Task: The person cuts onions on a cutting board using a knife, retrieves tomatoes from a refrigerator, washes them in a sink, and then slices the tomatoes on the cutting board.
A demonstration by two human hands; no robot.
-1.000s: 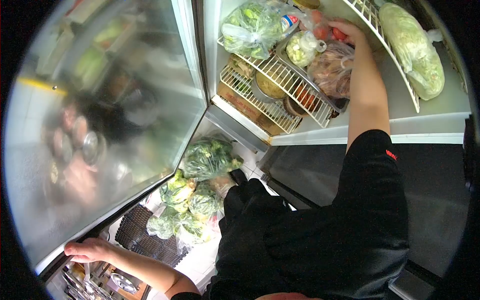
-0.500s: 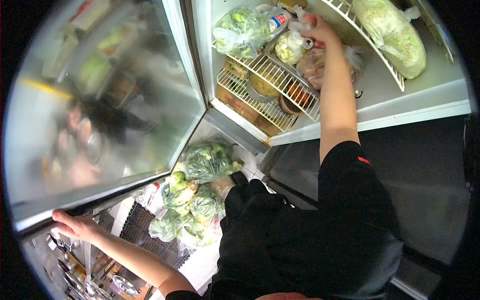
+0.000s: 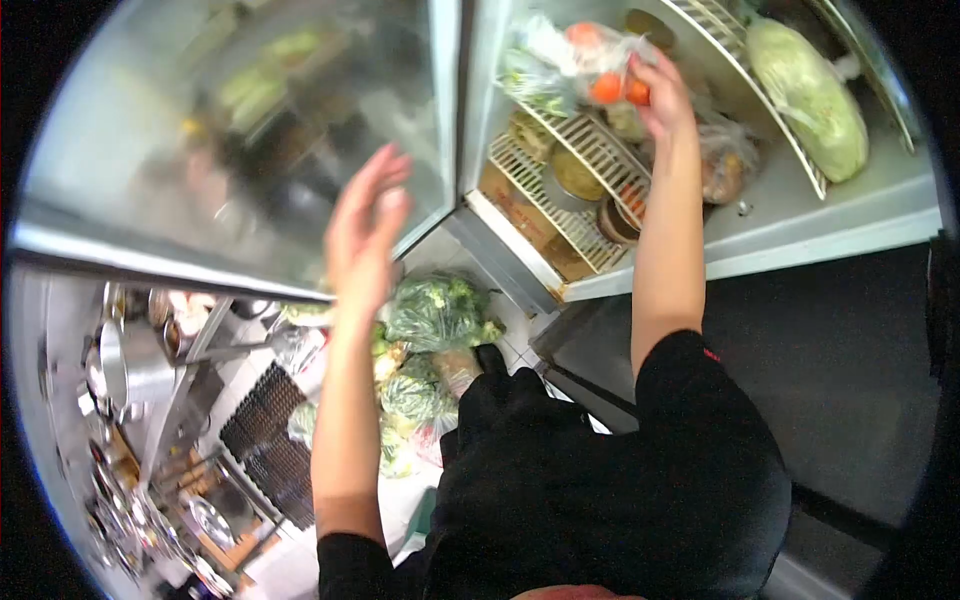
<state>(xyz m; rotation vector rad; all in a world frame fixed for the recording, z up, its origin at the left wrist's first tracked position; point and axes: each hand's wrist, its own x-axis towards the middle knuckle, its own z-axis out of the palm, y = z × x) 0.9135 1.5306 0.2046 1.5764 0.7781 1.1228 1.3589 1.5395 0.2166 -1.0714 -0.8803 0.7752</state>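
Note:
My right hand (image 3: 664, 95) is closed on the top of a clear plastic bag of orange-red produce (image 3: 606, 88) inside the refrigerator. I cannot tell the exact kind of produce. Beside it, at the left of the same shelf, lies a bag of leafy greens (image 3: 535, 82), blurred and partly covered. Below my right hand, another plastic bag with brownish contents (image 3: 725, 165) rests behind the forearm. My left hand (image 3: 368, 230) is raised in front of the glass door (image 3: 270, 150), fingers stretched out, holding nothing.
A bagged pale green cabbage (image 3: 810, 95) lies on the right shelf. Lower wire racks (image 3: 555, 190) hold pots. On the floor near my feet sit several bags of green vegetables (image 3: 435, 310) and a black mat (image 3: 270, 440). Cookware (image 3: 140, 365) stands at the lower left.
My left hand has let go of the door's edge and moved right and up. The door has swung toward the refrigerator. My right hand has lifted the bag of orange-red produce leftward.

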